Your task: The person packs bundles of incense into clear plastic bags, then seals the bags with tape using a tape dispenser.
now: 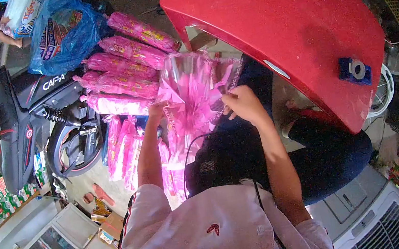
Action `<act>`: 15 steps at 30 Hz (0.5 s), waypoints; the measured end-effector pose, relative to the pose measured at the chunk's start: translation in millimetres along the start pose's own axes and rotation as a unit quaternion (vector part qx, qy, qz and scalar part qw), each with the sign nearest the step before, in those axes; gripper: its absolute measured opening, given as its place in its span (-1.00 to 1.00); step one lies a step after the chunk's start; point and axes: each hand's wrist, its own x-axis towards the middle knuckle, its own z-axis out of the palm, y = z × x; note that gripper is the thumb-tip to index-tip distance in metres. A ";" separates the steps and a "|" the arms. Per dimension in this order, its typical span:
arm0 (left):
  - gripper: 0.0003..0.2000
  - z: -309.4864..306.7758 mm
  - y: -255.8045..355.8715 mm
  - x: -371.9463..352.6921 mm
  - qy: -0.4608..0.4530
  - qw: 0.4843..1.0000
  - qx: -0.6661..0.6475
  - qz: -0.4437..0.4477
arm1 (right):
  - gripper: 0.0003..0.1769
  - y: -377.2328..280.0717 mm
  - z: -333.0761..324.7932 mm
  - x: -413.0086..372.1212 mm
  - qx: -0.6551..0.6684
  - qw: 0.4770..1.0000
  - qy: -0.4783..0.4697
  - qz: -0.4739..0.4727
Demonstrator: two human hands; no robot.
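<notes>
A shiny pink and clear plastic bag (pixel 189 97) is spread in front of my chest, its top flared and crinkled. My left hand (pixel 157 112) is closed on the bag's left edge. At the opposite edge, my right hand (pixel 244 105) has curled fingers against the plastic. Long pink wrapped packages (pixel 134 51) with yellow lettering lie in a row just beyond the left hand. More pink packages (pixel 125 146) lie below them, beside my left forearm. What is inside the bag is hard to make out.
A red table (pixel 274 5) at the right bears a roll of tape (pixel 357 70) on a blue holder. At left stand a black motorbike (pixel 24 94) and a blue plastic bag (pixel 59 34). A white fan (pixel 385 91) and an air cooler (pixel 373 217) are at right.
</notes>
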 end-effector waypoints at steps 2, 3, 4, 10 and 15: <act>-0.80 1.6 22.0 -14.9 0.001 0.999 0.037 -0.014 | -0.65 -8.8 -0.6 -12.4 -0.008 1.000 0.001 -0.021; -0.80 -3.2 16.3 -9.0 -0.046 0.998 -0.027 0.034 | -0.64 -10.6 0.2 -17.2 -0.007 0.999 0.002 -0.035; -0.79 -13.8 4.2 2.8 -0.092 0.988 -0.091 0.082 | -0.63 -13.4 1.4 -22.1 -0.006 0.999 0.003 -0.050; -0.69 -32.1 53.4 -29.7 0.017 0.986 -0.005 0.169 | -0.72 -53.7 17.7 -55.7 0.025 0.995 -0.033 -0.093; -0.70 -48.0 97.6 -58.6 0.202 0.917 0.185 0.291 | -0.72 -82.0 19.2 -75.4 0.047 0.978 -0.081 -0.184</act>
